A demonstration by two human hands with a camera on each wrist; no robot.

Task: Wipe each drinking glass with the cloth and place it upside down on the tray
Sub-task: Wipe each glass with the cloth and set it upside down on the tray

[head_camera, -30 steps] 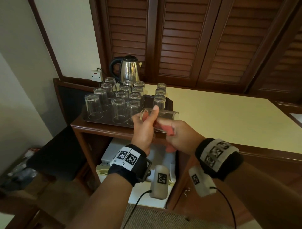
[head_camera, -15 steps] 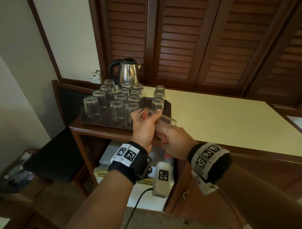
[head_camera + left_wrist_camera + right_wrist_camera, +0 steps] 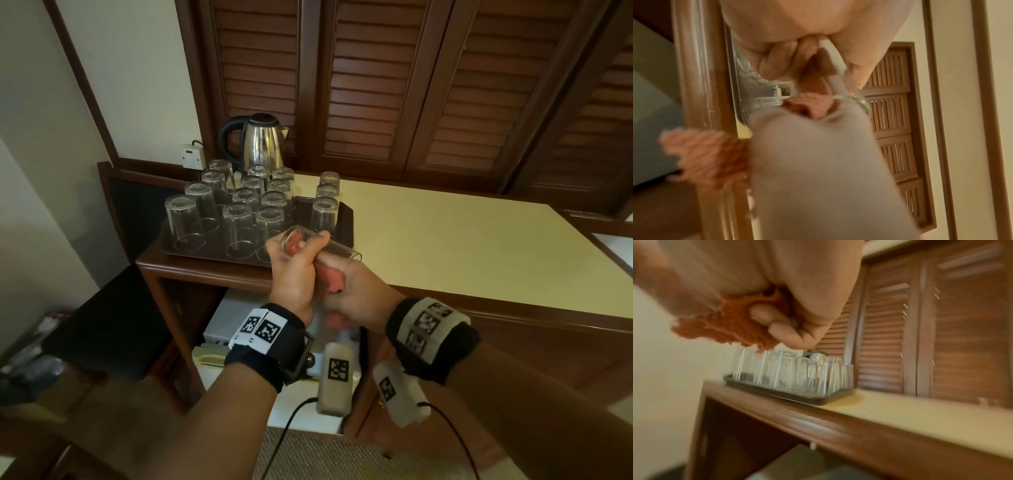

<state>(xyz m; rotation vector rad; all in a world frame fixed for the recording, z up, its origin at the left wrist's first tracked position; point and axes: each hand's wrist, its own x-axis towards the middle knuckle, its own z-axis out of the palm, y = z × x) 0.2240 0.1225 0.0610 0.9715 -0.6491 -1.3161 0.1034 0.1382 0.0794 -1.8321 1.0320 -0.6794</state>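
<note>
A clear drinking glass (image 3: 322, 244) lies on its side in mid-air, gripped around its base end by the left hand (image 3: 294, 270), while the right hand (image 3: 359, 291) holds a bunched orange-pink cloth (image 3: 330, 279) pushed into its open mouth. Just beyond both hands, a dark tray (image 3: 344, 214) on the wood-edged table (image 3: 445, 246) carries rows of upside-down glasses (image 3: 236, 226). A steel kettle (image 3: 262, 144) stands farther back, against louvred wooden doors (image 3: 376, 85).
</note>
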